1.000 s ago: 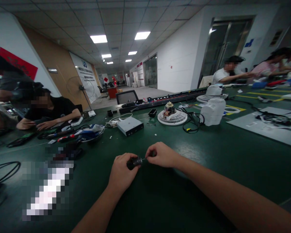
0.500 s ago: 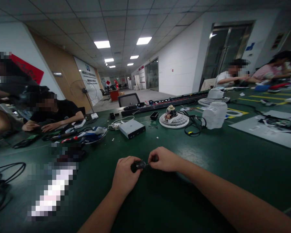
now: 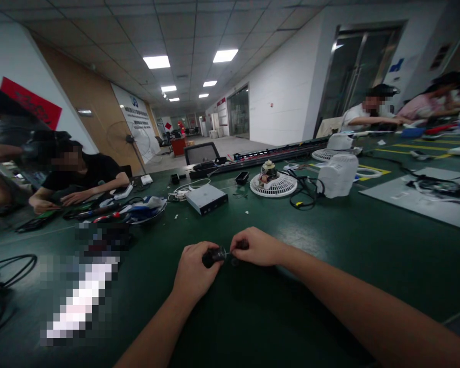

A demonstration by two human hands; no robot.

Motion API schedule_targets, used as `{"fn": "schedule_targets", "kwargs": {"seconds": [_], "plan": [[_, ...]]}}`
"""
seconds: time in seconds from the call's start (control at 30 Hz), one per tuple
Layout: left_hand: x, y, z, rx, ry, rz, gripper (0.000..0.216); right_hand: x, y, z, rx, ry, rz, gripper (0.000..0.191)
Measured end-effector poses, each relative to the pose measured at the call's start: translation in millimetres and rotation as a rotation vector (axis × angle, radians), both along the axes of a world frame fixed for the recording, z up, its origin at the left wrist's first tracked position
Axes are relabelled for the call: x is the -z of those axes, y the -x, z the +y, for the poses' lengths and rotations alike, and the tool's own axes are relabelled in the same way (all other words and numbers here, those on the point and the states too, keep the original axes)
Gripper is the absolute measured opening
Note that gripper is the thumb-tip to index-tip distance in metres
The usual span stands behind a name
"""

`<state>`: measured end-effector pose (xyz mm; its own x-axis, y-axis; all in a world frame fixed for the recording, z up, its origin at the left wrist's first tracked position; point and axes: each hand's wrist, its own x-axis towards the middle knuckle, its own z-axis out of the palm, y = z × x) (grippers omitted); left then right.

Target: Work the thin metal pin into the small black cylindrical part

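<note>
My left hand (image 3: 193,271) is closed round a small black cylindrical part (image 3: 213,255), held just above the green table (image 3: 329,235). A thin metal pin sticks out of the part's right end. My right hand (image 3: 255,247) is closed in a pinch at that pin, with a small dark piece partly hidden under its fingers. The two hands nearly touch at the middle of the view, close to me.
Beyond my hands lie a grey disc drive (image 3: 207,198), a white fan grille with a motor (image 3: 273,185), a white fan housing (image 3: 337,175) and black cables (image 3: 304,197). Tools (image 3: 111,212) lie at left. Other people sit at left (image 3: 80,174) and at far right (image 3: 368,115).
My hands have stayed together on the black part, with only slight shifts. The view has bobbed a little down and back up.
</note>
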<state>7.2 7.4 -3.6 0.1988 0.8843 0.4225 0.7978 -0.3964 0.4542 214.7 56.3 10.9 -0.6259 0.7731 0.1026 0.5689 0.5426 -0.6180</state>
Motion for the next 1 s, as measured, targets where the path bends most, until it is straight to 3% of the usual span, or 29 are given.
{"fn": "schedule_targets", "kwargs": {"seconds": [0.17, 0.33, 0.57, 0.77, 1.0], "plan": [[-1.3, 0, 0, -0.056, -0.011, 0.013, 0.021, -8.6, 0, -3, 0.154, -0.118, -0.129, 0.021], [-0.5, 2, 3, -0.132, 0.007, -0.015, 0.022, -9.4, -2, -3, 0.096, -0.003, -0.216, 0.047], [2.6, 5, 5, -0.129, 0.03, -0.081, 0.023, -2.6, 2, -3, 0.044, -0.035, -0.075, 0.022], [-0.7, 1, 0, -0.071, 0.009, -0.042, 0.024, -0.7, 7, -3, 0.113, 0.001, 0.2, 0.022], [-2.2, -1, -4, 0.009, -0.052, -0.031, 0.026, -3.3, 8, -4, 0.028, -0.095, 0.317, 0.015]]}}
